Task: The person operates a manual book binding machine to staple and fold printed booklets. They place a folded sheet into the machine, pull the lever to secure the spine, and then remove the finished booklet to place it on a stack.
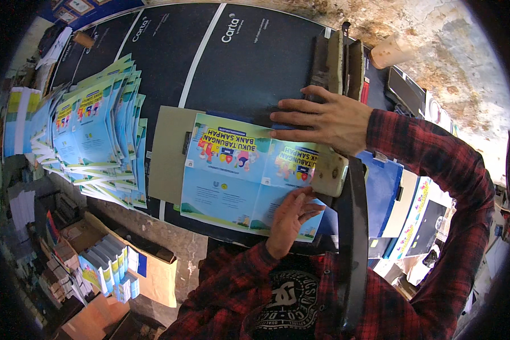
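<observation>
A printed blue and green cover sheet [226, 195] with coloured cartoon figures lies flat on a grey-beige board [173, 136]. My right hand [331, 116] reaches in from the right, palm down. Its fingers are stretched out and apart across the sheet's far edge. At the near right part of the sheet, my left hand [289, 218] is turned partly up with its fingers loosely extended, holding nothing I can see. Just beyond its fingertips, a worn cream-coloured block [330, 173] stands over the sheet's right end. A long black metal arm [352, 243] runs from beside it toward me.
Many similar covers [90, 127] lie in a fanned pile on the left. The table has a dark printed covering [243, 73]. Worn upright plates [345, 65] and a plastic cup [391, 51] stand at the back. A cardboard box [153, 277] with bundled booklets sits lower left.
</observation>
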